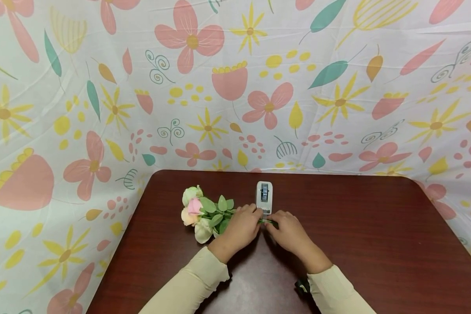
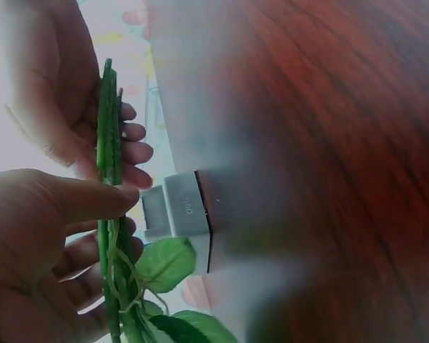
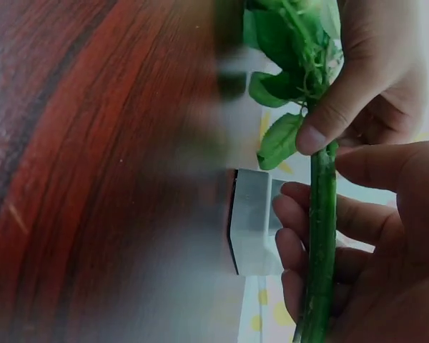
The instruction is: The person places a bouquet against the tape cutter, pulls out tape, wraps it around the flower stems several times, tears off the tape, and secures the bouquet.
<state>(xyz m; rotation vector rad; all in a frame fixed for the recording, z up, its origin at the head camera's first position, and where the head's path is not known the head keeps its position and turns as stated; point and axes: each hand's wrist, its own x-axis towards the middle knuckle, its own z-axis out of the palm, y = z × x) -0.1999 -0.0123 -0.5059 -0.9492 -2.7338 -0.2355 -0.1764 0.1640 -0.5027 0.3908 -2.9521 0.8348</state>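
A bunch of artificial roses (image 1: 196, 213), cream, peach and pink, lies on its side left of the middle of the table. My left hand (image 1: 241, 224) grips its green stems (image 2: 109, 150) just below the leaves, thumb pressed across them. Farther down, my right hand (image 1: 292, 233) holds the same stems, its fingers (image 3: 293, 250) curled behind them and its thumb at their side. Just beyond both hands stands a white tape dispenser (image 1: 264, 194) with a roll of tape in it. Its toothed end faces the hands. Whether any tape touches the stems, I cannot tell.
The dark red wooden table (image 1: 377, 235) has rounded far corners. A flower-printed cloth (image 1: 227, 109) hangs behind it and along the sides. A small black object (image 1: 302, 286) shows by the right sleeve.
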